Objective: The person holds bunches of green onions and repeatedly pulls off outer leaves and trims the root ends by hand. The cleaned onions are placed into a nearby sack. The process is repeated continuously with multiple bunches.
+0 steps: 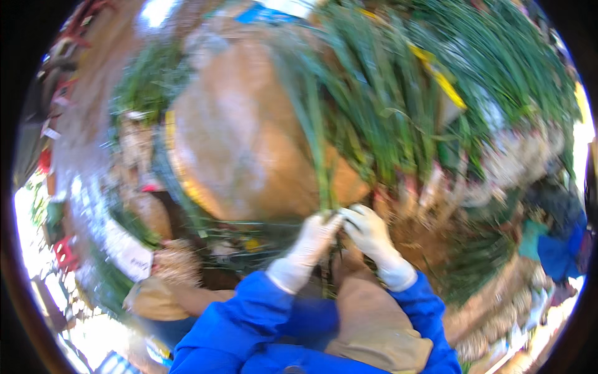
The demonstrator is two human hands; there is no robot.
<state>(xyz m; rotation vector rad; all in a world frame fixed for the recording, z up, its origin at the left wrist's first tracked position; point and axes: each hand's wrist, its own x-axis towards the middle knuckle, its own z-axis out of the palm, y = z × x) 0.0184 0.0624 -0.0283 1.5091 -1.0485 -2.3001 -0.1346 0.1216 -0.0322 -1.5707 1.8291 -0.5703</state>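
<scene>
My left hand [322,226], in a white glove, grips the lower part of a few green onion stalks [320,163], whose long leaves reach away over a brown sheet [243,126]. My right hand [366,229], gloved too, meets it there, its fingers closed on the same stalks; their lower ends are hidden and blurred between my hands. Just right of the sheet lies a pile of green onions [387,117], with reddish-white bases and roots [420,191] towards me.
More green onions [495,70] are heaped at the upper right. On the left lie bundles with trimmed-looking roots [177,264] and a white wrapper [128,250]. A person in blue [560,248] is at the far right. My bent legs are below my hands.
</scene>
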